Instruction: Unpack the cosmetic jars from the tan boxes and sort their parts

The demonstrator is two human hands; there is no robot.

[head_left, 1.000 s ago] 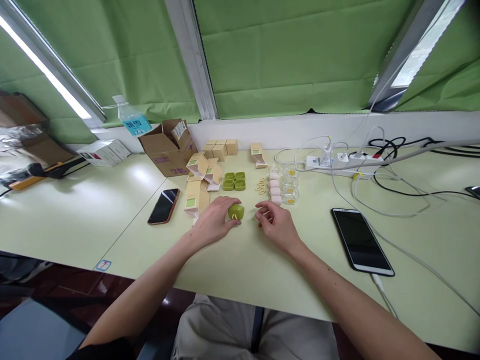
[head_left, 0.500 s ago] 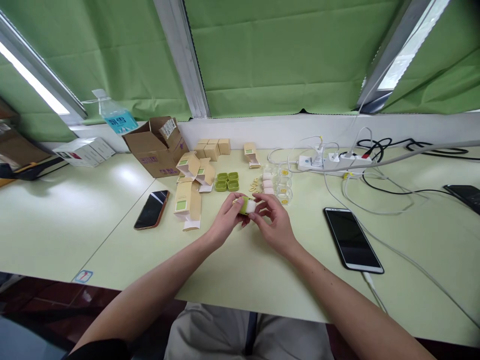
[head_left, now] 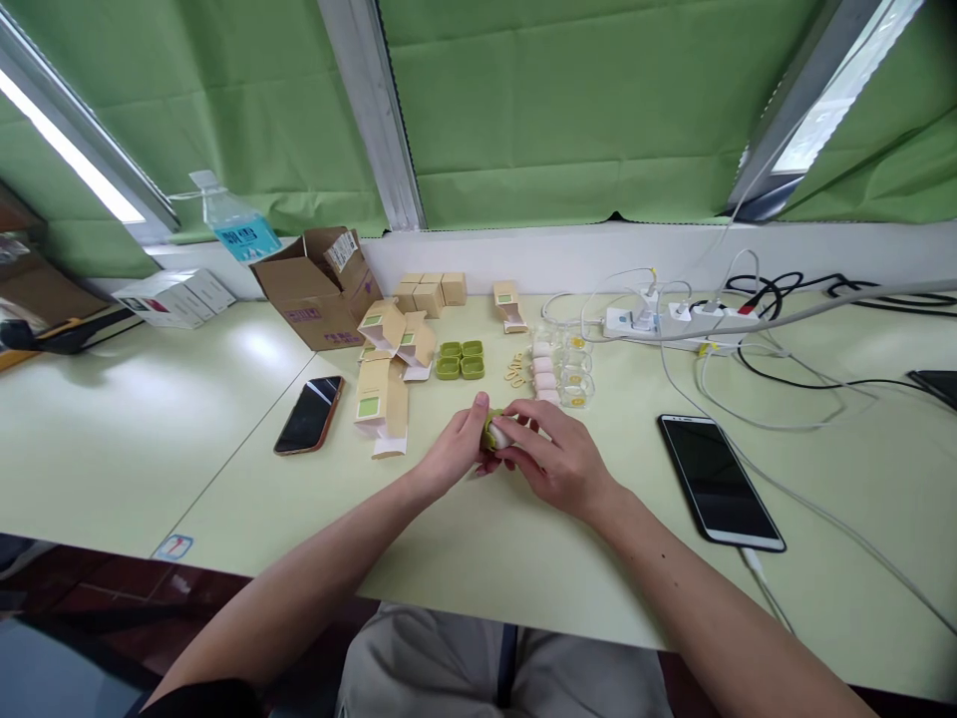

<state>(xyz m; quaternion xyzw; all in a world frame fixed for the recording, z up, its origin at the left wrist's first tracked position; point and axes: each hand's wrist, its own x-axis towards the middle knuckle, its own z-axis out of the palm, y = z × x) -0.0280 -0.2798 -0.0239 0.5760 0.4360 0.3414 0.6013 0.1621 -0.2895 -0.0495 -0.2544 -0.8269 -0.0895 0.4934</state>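
Over the table's middle, my left hand (head_left: 462,439) is closed around a small green square case (head_left: 488,433). My right hand (head_left: 551,451) pinches a white rounded piece (head_left: 500,432) that sits against the green case; fingers hide whether it is inside. Just beyond my hands lie several green square cases (head_left: 460,361) set in a block. Beside them are small yellow loops (head_left: 515,370), a row of pale pink and white rounded pieces (head_left: 543,367), and clear plastic covers (head_left: 576,374) with yellow marks.
Opened cream cartons (head_left: 383,394) and small closed boxes (head_left: 430,291) stand left of centre, near a brown cardboard box (head_left: 321,299). A phone (head_left: 309,415) lies left; another phone (head_left: 720,481) is plugged in at right. Cables trail from a power strip (head_left: 677,324).
My right fingers have shifted over the white piece, which shows less than before. My left thumb now points up along the green case. The whole view has shifted slightly.
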